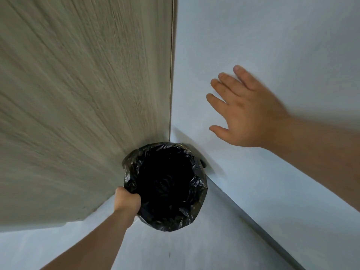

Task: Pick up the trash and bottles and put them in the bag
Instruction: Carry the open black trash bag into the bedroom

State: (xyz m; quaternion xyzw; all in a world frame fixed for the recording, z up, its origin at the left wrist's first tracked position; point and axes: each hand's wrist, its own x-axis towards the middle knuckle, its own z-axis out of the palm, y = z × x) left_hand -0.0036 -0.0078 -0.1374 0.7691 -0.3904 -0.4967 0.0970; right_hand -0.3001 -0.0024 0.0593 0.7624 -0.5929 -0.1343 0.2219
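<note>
A black plastic bag (pixel 196 184) lines a round bin that stands in the corner below me, its mouth wide open and its inside too dark to see into. My left hand (pixel 127 199) grips the bag's rim at the near left edge. Up and to the right, my right hand (pixel 245 112) is raised in front of the white wall with its fingers spread and nothing in it. No trash or bottles show in this view.
A wood-grain panel (pixel 78 104) fills the left side and meets a white wall (pixel 272 36) at the corner behind the bin. Pale floor (pixel 175 250) spreads at the bottom, with a dark baseboard strip (pixel 253 217) along the right wall.
</note>
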